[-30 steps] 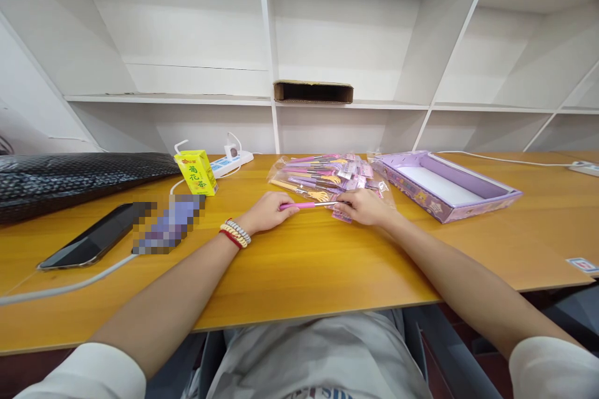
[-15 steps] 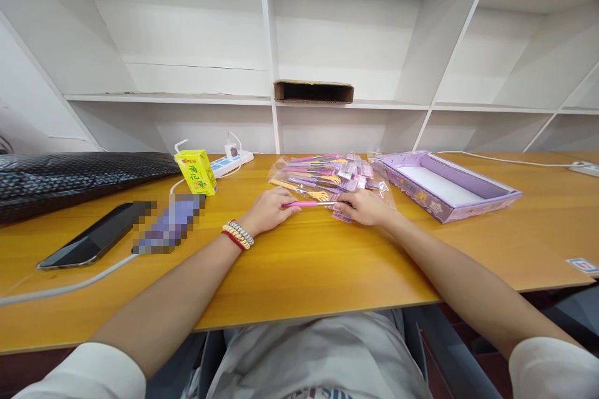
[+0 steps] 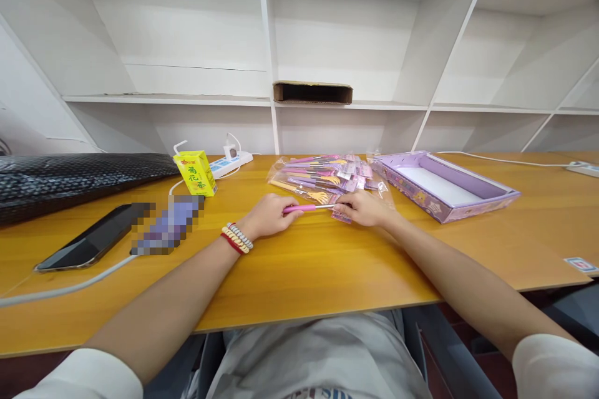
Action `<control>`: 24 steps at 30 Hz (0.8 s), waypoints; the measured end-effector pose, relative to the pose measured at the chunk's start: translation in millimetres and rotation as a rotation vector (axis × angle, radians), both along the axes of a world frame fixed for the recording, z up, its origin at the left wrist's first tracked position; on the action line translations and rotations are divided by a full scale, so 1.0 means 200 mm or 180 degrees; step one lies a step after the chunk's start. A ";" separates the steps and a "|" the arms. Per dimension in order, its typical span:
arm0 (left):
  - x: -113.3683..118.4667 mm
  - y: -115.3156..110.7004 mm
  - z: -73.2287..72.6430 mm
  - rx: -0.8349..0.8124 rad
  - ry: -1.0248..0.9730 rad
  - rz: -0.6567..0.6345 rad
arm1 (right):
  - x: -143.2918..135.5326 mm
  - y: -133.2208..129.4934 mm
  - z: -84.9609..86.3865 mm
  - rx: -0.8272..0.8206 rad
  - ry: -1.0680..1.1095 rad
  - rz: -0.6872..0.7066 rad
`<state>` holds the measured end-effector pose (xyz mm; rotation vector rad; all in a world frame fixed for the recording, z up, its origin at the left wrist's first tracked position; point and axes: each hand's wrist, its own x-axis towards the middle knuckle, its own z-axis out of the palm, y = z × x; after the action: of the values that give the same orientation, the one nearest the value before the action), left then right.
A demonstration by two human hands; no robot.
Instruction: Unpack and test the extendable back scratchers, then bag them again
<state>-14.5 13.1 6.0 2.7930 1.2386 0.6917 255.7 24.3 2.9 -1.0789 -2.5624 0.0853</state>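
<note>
A back scratcher with a pink handle (image 3: 306,207) and a thin metal shaft is held level just above the table, between my two hands. My left hand (image 3: 269,217) pinches the end of the pink handle. At the other end, the fingers of my right hand (image 3: 365,207) close round the shaft and hide its tip. Right behind lies a pile of back scratchers (image 3: 322,177) in clear plastic, with pink, purple and yellow handles and small hand-shaped ends. A pink-purple label (image 3: 341,217) shows below my right fingers.
An open purple box (image 3: 449,199) stands on the right. To the left are a yellow drink carton (image 3: 195,174) with a straw, a black phone (image 3: 93,237), a blurred-out item (image 3: 171,224) with a white cable, and a black wrapped bundle (image 3: 84,177). A power strip (image 3: 231,164) lies behind.
My left hand has dipped slightly and the pink handle shows a little more plainly. Both hands keep their hold on the back scratcher; the pile and box stay put.
</note>
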 end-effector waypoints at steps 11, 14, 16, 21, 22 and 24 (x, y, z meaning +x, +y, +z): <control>0.04 -0.02 0.03 -0.1263 -0.0656 -0.0129 | 0.02 0.02 -0.04 0.0726 0.0048 -0.0121; 0.05 -0.01 0.02 -0.1851 -0.0781 -0.0104 | 0.02 0.01 -0.04 0.0816 -0.0018 -0.0100; 0.06 -0.02 0.02 -0.1645 -0.0664 -0.0092 | 0.02 0.01 -0.04 0.0752 -0.0039 -0.0054; 0.06 -0.05 0.02 -0.0331 0.0001 -0.0097 | 0.01 0.01 -0.03 0.0398 -0.0031 0.0110; 0.06 -0.05 0.02 -0.0193 0.0074 -0.0101 | 0.01 0.01 -0.03 0.0338 -0.0042 0.0106; 0.05 -0.06 0.02 -0.0046 0.0088 -0.0126 | 0.00 0.01 -0.03 0.0243 -0.0078 0.0075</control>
<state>-3.5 1.9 9.6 2.8167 1.1841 0.6415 256.4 26.5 -3.6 -1.0278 -2.5783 -0.0198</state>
